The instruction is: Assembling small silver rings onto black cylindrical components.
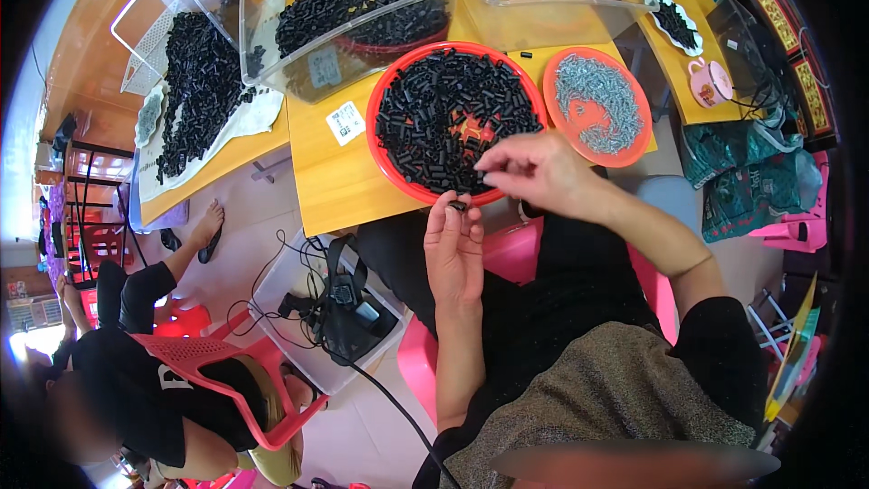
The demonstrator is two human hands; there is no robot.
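Note:
My left hand [455, 249] is raised just in front of a red basin [374, 131], thumb and fingers pinching a small black cylindrical piece [459, 206]. Over the basin's near right rim is my right hand [548, 170], its fingertips drawn together. Whether it holds something small I cannot make out. Loose black cylindrical pieces [425, 118] fill most of the basin, and a patch of its red and yellow bottom shows through. To the right, an orange-red plate [579, 110] carries many small silvery metal parts [615, 100] that look like screws.
Behind the basin stands a clear plastic bin [262, 45] of black pieces. More black pieces [195, 91] lie heaped on a cloth at left. A pink mug [711, 83] stands far right. A seated person [136, 389] and a box with cables [380, 344] are at lower left.

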